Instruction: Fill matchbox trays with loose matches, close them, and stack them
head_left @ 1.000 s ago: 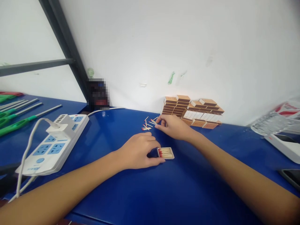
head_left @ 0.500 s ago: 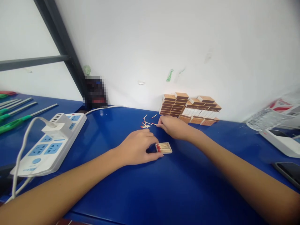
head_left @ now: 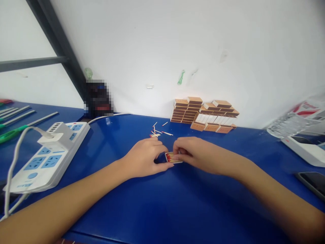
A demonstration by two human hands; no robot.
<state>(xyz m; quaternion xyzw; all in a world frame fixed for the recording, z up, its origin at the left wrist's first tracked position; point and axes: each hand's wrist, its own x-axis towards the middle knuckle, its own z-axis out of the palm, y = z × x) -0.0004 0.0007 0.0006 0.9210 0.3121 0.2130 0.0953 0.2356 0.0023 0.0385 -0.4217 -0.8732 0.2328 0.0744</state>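
While hands steady it, matchbox tray [head_left: 172, 158] heads point left.

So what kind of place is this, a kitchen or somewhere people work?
Probably a small workbench, not a kitchen. Stacks of matchboxes sit against the wall, loose matches lie on the blue table, and green-handled tools lie beside a power strip.

You have the open matchbox tray [head_left: 172, 157] in the middle of the table [head_left: 177, 210], your left hand [head_left: 146, 159] touching its left end and your right hand [head_left: 194, 154] over its right part. Just beyond them lie loose matches [head_left: 158, 132] — farther still, against the wall, stand the stacked matchboxes [head_left: 203, 113]. The power strip [head_left: 48, 152] sits well to your left; a phone [head_left: 313, 184] lies at the right edge.
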